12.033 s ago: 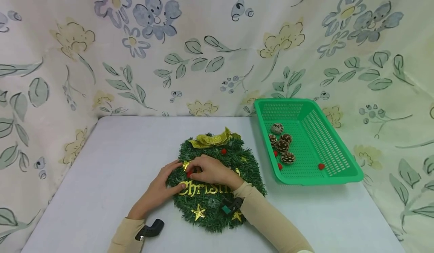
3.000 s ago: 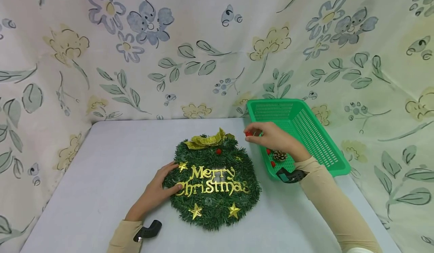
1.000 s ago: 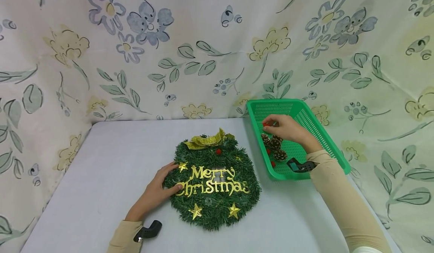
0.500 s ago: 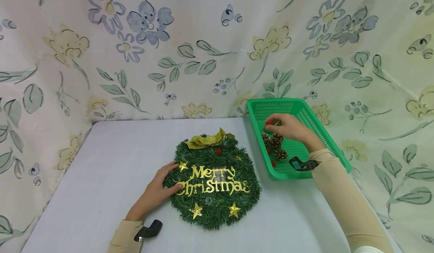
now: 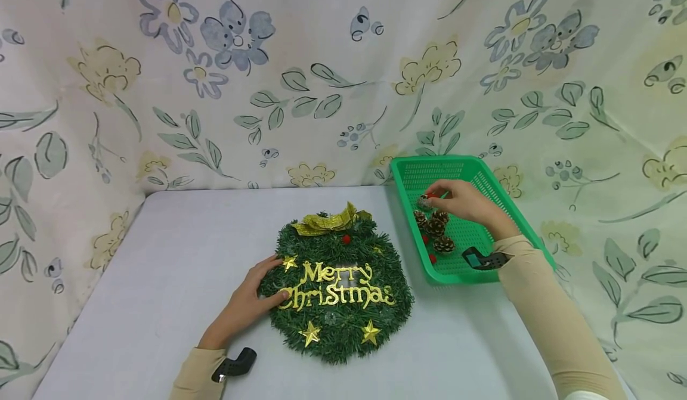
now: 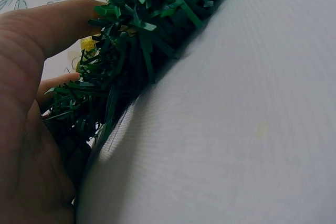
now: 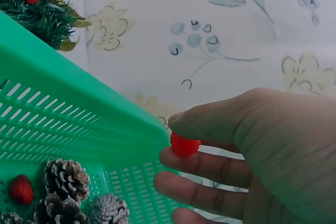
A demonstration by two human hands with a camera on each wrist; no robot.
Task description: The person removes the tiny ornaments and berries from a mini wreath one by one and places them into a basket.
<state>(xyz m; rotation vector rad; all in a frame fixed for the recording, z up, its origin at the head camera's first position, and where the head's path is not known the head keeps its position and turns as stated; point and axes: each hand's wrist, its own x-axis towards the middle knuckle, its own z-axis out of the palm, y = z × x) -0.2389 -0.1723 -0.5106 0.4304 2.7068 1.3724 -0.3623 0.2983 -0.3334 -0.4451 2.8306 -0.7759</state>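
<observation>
In the head view a green Christmas wreath [image 5: 343, 322] lies on the table, with gold "Merry Christmas" letters [image 5: 335, 295], gold stars [image 5: 310, 333], a gold bow [image 5: 324, 224] and one red berry [image 5: 346, 239]. My left hand [image 5: 249, 301] holds its left edge, thumb near the letters; the left wrist view shows tinsel [image 6: 136, 45] between thumb and fingers. Over the green basket [image 5: 445, 278], my right hand [image 5: 464, 202] pinches another red berry [image 7: 185, 144] between thumb and index finger. The other fingers are loosely bent below it in the right wrist view.
Several pine cones [image 5: 443, 244] and red berries [image 5: 432, 259] lie along the basket's left side. A frosted pine cone [image 5: 423, 202] is just beside my right fingertips. Floral cloth [image 5: 300, 90] hangs behind the white table [image 5: 177, 257].
My right hand has gone from the wreath to the basket with a red berry, lately shifting slightly right and uncovering the frosted pine cone. My left hand has stayed on the wreath.
</observation>
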